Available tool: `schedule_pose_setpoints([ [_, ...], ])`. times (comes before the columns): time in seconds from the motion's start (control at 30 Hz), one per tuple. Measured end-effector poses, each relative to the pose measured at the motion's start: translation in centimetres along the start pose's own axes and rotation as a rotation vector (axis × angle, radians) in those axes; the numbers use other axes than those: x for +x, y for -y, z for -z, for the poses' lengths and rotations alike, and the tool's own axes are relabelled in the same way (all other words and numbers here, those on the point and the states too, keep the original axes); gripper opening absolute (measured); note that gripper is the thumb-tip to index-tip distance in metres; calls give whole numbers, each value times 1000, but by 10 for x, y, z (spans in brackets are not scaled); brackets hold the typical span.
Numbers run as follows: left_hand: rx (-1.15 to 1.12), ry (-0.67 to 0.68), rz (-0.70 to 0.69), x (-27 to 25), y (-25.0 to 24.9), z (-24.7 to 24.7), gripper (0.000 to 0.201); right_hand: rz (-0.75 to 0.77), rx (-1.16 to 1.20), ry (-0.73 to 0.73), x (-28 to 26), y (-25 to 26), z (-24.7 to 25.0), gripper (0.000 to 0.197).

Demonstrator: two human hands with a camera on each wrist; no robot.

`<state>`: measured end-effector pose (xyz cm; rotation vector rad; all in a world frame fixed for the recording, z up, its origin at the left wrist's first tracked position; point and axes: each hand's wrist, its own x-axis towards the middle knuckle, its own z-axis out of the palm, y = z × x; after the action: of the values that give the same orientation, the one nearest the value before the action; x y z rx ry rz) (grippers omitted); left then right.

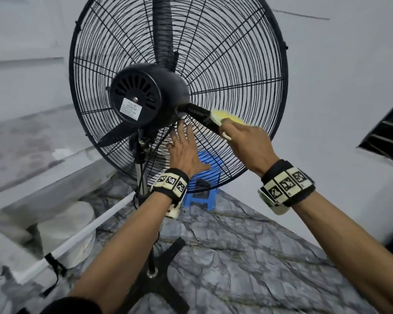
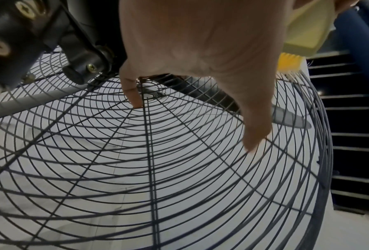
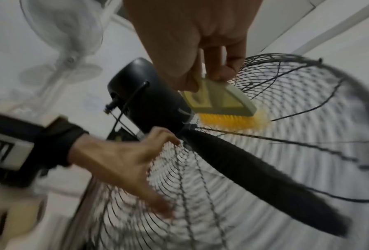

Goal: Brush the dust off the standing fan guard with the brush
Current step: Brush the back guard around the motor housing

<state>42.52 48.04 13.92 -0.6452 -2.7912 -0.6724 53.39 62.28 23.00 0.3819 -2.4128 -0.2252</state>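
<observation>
Grey walls are backing the black fan guard (image 1: 236, 71). Right hand (image 1: 245, 141) is gripping the brush (image 1: 225, 116), yellow bristles seemingly touching wires beside the motor housing (image 1: 145, 94). Left hand (image 1: 184, 148) is pressing flat, fingers spread, against the guard.

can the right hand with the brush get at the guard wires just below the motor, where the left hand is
Probably not yet. The left hand lies spread flat on the guard just there, blocking the brush held by the right hand. The wires beside it lie free.

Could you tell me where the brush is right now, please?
In the head view, the brush is in the right hand, its yellow bristles against the fan guard just right of the motor housing.
</observation>
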Motion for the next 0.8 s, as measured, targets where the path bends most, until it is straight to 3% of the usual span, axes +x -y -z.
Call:
schedule_pose_setpoints([
  [0.1,-165,-31,63,-3,-11,-1,138,29,47,22,24,17,-6,45],
  [0.2,-255,-74,104,1,-16,-5,143,-79,-6,102,20,16,-5,47],
  [0.37,-250,-109,132,6,-20,-8,135,-238,-40,16,-19,-4,14,19],
  [0.53,-212,-110,134,6,-17,-12,138,-92,99,36,-17,2,10,17],
  [0.6,-218,-111,132,6,-15,-11,138,-132,97,75,-25,-6,5,26],
  [0.67,-222,-106,131,7,-14,-11,138,-252,41,25,-41,-19,4,32],
  [0.73,-225,-111,131,9,-15,-11,137,-338,9,-66,-51,-26,8,21],
  [0.8,-237,-117,136,9,-16,-12,137,-325,51,-122,-46,-21,10,9],
])
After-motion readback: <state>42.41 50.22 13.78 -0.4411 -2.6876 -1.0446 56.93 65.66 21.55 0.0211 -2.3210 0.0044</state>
